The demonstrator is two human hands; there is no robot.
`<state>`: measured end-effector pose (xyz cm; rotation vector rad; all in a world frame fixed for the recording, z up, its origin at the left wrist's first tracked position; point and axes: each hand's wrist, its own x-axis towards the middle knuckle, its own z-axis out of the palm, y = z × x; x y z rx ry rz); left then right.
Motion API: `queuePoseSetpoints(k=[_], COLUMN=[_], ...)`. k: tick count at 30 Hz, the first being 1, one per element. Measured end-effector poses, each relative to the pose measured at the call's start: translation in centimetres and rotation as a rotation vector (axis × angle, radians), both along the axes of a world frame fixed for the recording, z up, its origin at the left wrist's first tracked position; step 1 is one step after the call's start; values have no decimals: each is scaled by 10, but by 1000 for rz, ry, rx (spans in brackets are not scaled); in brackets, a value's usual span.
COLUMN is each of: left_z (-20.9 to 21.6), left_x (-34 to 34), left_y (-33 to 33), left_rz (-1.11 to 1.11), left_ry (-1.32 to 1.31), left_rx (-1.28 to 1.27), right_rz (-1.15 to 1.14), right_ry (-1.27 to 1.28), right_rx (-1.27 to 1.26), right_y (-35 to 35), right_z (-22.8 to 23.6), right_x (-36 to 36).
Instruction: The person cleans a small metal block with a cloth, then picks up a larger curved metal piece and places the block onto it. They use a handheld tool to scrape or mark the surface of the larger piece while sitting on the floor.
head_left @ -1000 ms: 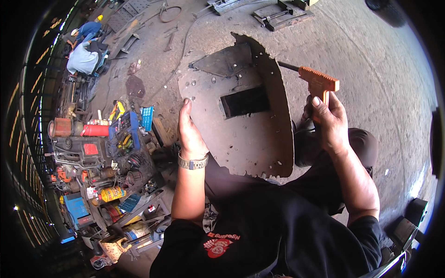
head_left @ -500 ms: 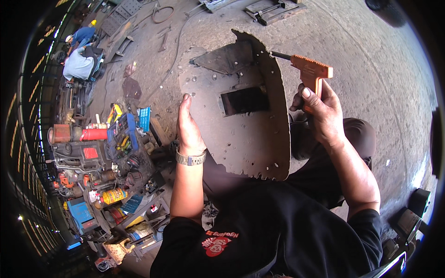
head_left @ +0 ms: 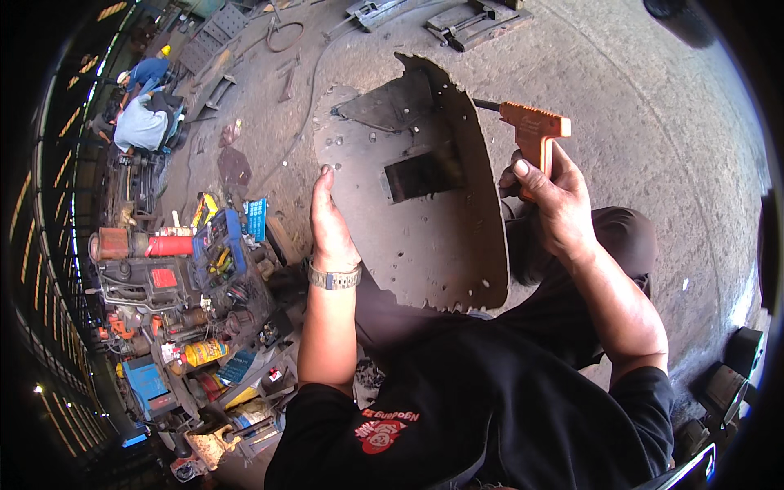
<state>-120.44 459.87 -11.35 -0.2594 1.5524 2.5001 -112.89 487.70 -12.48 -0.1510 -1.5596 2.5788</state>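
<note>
A worn welding face shield (head_left: 408, 241) stands in front of me, its hollow inner side toward me. It has a dark rectangular window (head_left: 420, 174), ragged edges and several small holes. My left hand (head_left: 331, 224) grips its left edge, thumb along the near side; the other fingers are hidden behind it. My right hand (head_left: 555, 196) is closed round the grip of an orange pistol-shaped tool (head_left: 535, 131), perhaps a soldering gun. The tool's thin dark shaft points left, its end at the shield's upper right edge; whether they touch I cannot tell. A dark patch (head_left: 388, 102) sits inside the shield's top.
At left lie a blue tool case (head_left: 219, 249), a red cylinder (head_left: 170, 247), a yellow bottle (head_left: 204, 352) and a blue box (head_left: 149, 384) among mixed tools. Two people (head_left: 145, 122) crouch at the far left. Metal frames (head_left: 474, 23) lie on the concrete floor ahead.
The shield has turned slightly, and its window sits a little farther left. My right hand and the orange tool have shifted slightly left. Both hands keep their hold.
</note>
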Motion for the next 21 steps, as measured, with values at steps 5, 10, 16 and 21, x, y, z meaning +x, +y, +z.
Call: queuePoseSetpoints(k=[5, 10, 16, 21], left_z=[12, 16, 18, 9], left_x=[5, 5, -5, -10], left_y=[9, 6, -6, -11], left_rz=[-32, 28, -48, -121], left_ry=[-13, 19, -5, -14], left_rx=[22, -119, -76, 118], right_rz=[-13, 19, 19, -19], right_ry=[-81, -8, 5, -15], right_rx=[83, 81, -33, -31], right_y=[2, -6, -11, -6], right_z=[7, 9, 3, -3], right_x=[0, 4, 3, 2])
